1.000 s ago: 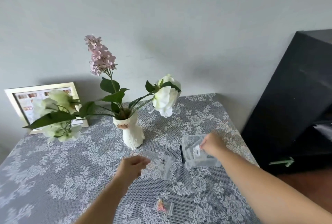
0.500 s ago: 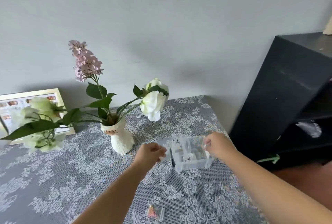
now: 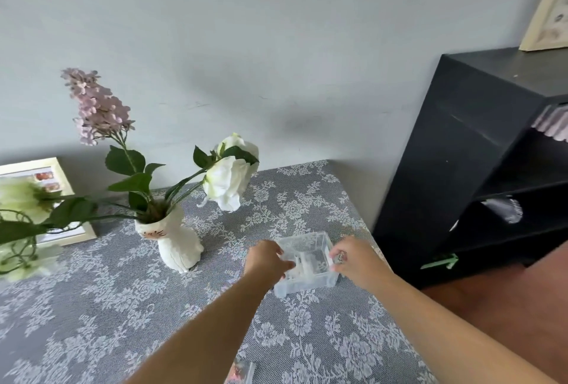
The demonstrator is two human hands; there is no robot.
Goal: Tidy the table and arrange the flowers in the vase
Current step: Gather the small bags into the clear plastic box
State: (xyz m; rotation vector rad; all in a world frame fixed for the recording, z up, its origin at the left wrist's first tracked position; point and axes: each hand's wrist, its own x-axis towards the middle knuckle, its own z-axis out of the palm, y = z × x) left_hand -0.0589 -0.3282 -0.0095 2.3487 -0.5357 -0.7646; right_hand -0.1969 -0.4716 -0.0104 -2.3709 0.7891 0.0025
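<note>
A white cat-shaped vase [image 3: 176, 243] stands on the lace tablecloth [image 3: 107, 306]. It holds a lilac spray [image 3: 98, 106], a white rose [image 3: 229, 179] leaning right and a pale green bloom [image 3: 18, 199] drooping left. A clear plastic box [image 3: 309, 279] sits near the table's right edge with small white items inside. My left hand [image 3: 266, 260] is at the box's left rim, fingers pinched over the opening on a small clear packet that is mostly hidden. My right hand [image 3: 353, 260] grips the box's right rim.
A small packet with orange contents [image 3: 239, 371] lies at the near table edge. A light picture frame [image 3: 66, 199] leans on the wall behind the flowers. A black shelf unit [image 3: 479, 168] stands right of the table with another frame [image 3: 548, 5] on top.
My left hand picked the clear packet up off the cloth and carried it right to the box. The box has turned open side up under my right hand. The view shifted right.
</note>
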